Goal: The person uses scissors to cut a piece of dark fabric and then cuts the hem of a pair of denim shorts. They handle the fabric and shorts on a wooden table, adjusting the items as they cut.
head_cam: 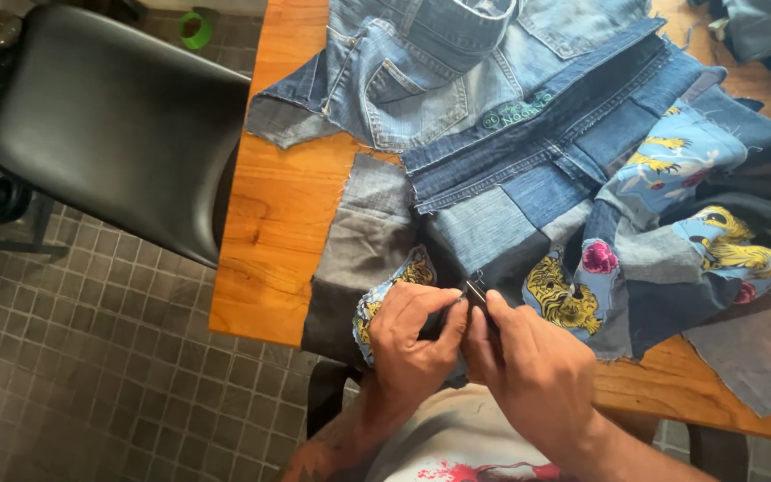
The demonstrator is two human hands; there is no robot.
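Left hand: my left hand (pixel 414 332) is curled at the near edge of the patchwork, fingers folded in and thumb pressed toward the right hand, pinching a fold of the cloth
Right hand: my right hand (pixel 533 370) sits just beside the left, knuckles touching it, fingertips closed together on a small dark piece (pixel 477 295) that sticks up between the two hands; I cannot tell whether it is a tool or a scrap of fabric
Grip: both hands pressed shut, none of my fingers spread
Patchwork: the denim patchwork (pixel 528 223) lies flat over the near right part of the table, made of blue and grey denim panels with light blue patches printed with yellow animals and pink flowers; its near edge hangs over the table edge under my hands
Jeans: a pair of light blue jeans (pixel 430 71) lies beyond the patchwork, at the far side, partly overlapping it
Table: the wooden table (pixel 278 223) is orange-brown, bare on its left strip
Chair: a black padded chair (pixel 109 125) stands left of the table, well apart from my hands
Floor: small grey tiles (pixel 73 357) with a green ring-shaped thing (pixel 195 29) lying far off at the top
Me: pale shirt with a red print (pixel 457 460) shows below my wrists
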